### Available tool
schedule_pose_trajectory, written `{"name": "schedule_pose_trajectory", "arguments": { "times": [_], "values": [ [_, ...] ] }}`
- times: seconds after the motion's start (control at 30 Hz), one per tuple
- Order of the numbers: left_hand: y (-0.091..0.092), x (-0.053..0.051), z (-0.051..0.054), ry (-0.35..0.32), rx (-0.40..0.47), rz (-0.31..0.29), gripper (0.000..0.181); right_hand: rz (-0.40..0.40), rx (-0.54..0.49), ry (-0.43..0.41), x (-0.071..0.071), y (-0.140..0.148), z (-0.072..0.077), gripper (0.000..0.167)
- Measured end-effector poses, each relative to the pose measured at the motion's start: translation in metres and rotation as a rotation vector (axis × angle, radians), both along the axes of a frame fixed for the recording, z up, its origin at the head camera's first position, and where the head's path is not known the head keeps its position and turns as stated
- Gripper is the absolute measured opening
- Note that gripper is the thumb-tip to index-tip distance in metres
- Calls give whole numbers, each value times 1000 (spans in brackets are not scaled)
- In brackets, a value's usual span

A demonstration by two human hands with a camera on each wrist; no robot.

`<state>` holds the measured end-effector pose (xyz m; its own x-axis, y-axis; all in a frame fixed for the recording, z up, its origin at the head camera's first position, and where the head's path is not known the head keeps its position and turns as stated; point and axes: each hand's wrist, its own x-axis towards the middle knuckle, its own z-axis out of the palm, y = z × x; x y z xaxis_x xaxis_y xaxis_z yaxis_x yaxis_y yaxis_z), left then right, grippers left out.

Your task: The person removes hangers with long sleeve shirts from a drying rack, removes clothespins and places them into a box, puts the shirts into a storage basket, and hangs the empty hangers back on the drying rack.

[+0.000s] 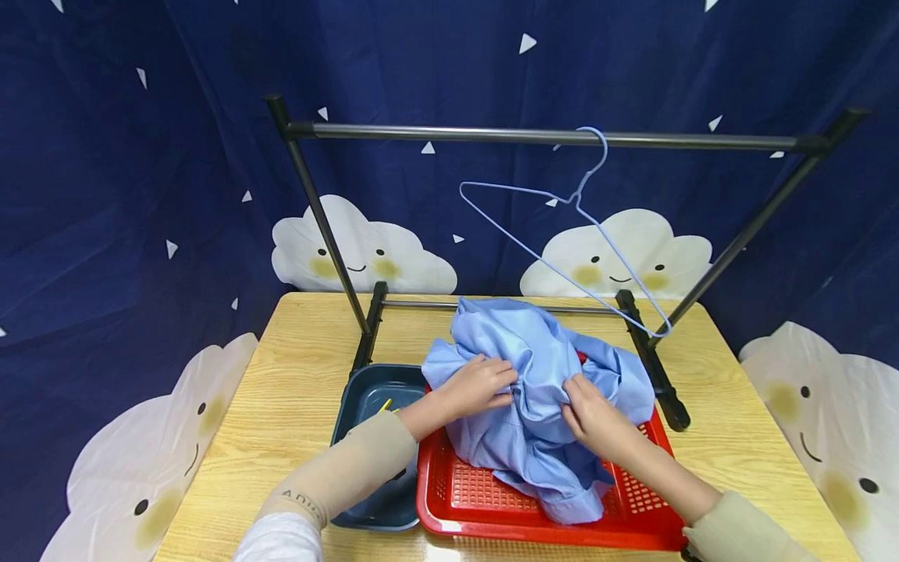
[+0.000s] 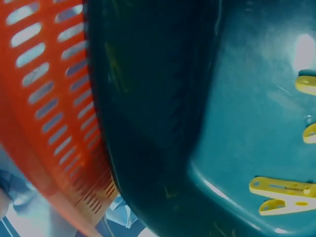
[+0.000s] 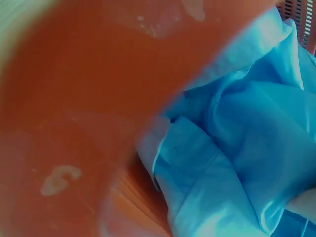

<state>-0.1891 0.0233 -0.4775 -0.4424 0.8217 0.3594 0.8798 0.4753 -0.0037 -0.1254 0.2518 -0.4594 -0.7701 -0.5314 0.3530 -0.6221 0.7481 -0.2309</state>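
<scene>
A crumpled light blue shirt (image 1: pixel 541 359) lies bunched over a red perforated basket (image 1: pixel 463 524), partly hanging past the basket's far rim. My left hand (image 1: pixel 481 384) grips the cloth near its left side, with some fingertips hidden in the folds. On the right of the bunch, my right hand (image 1: pixel 593 410) pinches a fold between thumb and fingers. The right wrist view has the blue shirt (image 3: pixel 237 153) close up beside the blurred basket rim (image 3: pixel 89 108). Only a sliver of the left hand shows at the edge of the left wrist view.
A dark teal tray (image 1: pixel 382 511) stands left of the basket, holding yellow clothespins (image 2: pixel 284 187). Behind, a black rack (image 1: pixel 435 133) spans the wooden table (image 1: pixel 295 367). From its bar hangs a light blue hanger (image 1: pixel 516 240), above and behind the shirt.
</scene>
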Motion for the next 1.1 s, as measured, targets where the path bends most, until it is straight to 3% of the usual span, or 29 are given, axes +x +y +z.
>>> {"name": "schedule_pose_trajectory", "arguments": {
  "times": [0.2,0.5,0.6,0.77,0.93,1.1],
  "values": [
    [4,6,-12,-147,-169,56,16,-25,123,-228,5,6,-10,20],
    [11,13,-33,-262,-285,109,15,-5,188,-403,3,15,-29,24],
    [12,16,-40,-276,-327,142,19,15,175,-415,3,18,-34,23],
    [13,20,-48,-291,-383,175,24,52,154,-357,5,20,-43,25],
    [13,21,-49,-324,-406,184,28,40,148,-359,6,21,-45,28],
    [10,20,-45,-355,-409,178,27,38,157,-430,7,20,-37,33]
  ]
}}
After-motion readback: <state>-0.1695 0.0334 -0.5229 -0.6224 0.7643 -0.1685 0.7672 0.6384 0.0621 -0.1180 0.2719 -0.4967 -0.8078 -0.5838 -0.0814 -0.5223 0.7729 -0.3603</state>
